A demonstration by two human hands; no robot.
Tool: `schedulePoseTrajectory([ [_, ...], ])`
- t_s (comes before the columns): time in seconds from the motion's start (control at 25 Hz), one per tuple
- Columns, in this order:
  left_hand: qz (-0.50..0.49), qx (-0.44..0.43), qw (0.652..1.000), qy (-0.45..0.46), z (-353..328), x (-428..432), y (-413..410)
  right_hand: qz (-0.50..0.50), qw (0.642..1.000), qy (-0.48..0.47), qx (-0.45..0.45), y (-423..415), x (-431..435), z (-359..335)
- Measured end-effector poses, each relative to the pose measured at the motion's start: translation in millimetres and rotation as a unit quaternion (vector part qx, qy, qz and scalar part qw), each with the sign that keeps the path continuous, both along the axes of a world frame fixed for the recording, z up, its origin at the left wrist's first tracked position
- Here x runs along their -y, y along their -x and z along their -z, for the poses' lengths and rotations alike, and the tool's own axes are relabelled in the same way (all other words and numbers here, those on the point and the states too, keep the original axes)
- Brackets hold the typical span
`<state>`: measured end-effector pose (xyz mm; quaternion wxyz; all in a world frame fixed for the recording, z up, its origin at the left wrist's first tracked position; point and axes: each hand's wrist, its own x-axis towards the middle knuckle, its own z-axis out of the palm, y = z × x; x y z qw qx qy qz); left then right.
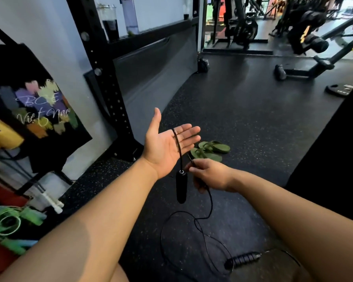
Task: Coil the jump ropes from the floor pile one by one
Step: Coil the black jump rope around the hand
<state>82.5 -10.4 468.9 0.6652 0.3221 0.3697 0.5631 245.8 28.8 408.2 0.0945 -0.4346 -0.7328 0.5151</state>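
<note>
My left hand (165,145) is held palm up with fingers spread. A thin black jump rope (178,143) is draped over its palm, and the rope's black handle (181,186) dangles below the wrist. My right hand (209,174) pinches the same rope just right of the handle. From there the cord (192,222) drops in loose loops onto the dark floor. Near my right forearm, a second black handle (243,259) lies on the floor; I cannot tell whether it belongs to this rope.
Green sandals (211,150) lie on the rubber floor beyond my hands. A black rack post (110,88) and a hanging printed bag (35,110) stand at left. Green ropes (6,222) sit at lower left. Gym machines (306,37) and a weight plate (337,90) lie far right.
</note>
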Motion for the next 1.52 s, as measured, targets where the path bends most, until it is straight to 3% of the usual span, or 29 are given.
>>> schedulePoseTrajectory([
  [0.12, -0.019, -0.028, 0.999, 0.006, 2.0, -2.5, 12.0, -0.065, 0.983, -0.137, 0.1, 0.6, 4.4, -12.2],
  [0.28, -0.021, -0.052, 0.998, 0.006, 7.5, -2.9, 20.1, -0.14, 0.94, -0.28, 0.139, 3.3, 15.8, -29.8],
  [0.48, 0.008, -0.064, 0.998, -0.014, 11.1, -2.0, 17.0, -0.171, 0.887, -0.414, 0.111, 3.0, 17.6, -39.8],
  [0.64, 0.118, -0.177, 0.977, -0.013, 14.1, 5.0, 5.0, -0.142, 0.859, -0.49, 0.044, -5.5, 7.0, -50.5],
  [0.8, 0.244, -0.191, 0.951, 0.002, 15.9, 11.6, -7.0, -0.1, 0.886, -0.453, -0.015, -26.0, -10.4, -62.4],
  [1.0, 0.283, -0.144, 0.948, 0.01, 9.4, 15.2, -11.3, -0.045, 0.934, -0.344, -0.087, -42.6, -24.4, -42.3],
  [1.2, 0.211, -0.018, 0.977, 0.004, 7.0, 15.3, -12.2, 0.053, 0.965, -0.24, -0.091, -37.6, -22.2, -5.4],
  [1.36, 0.145, 0.083, 0.985, -0.039, 4.9, 10.2, -7.3, 0.06, 0.99, -0.078, -0.104, -21.9, -4.0, 11.9],
  [1.44, 0.1, 0.092, 0.989, -0.058, 3.4, 7.1, -2.5, 0.032, 0.997, -0.037, -0.059, -19.6, 4.4, 13.1],
  [1.52, 0.051, 0.097, 0.992, -0.066, 1.8, 4.6, 2.8, -0.027, 0.997, -0.068, 0.022, -19.8, 9.9, 8.3],
])
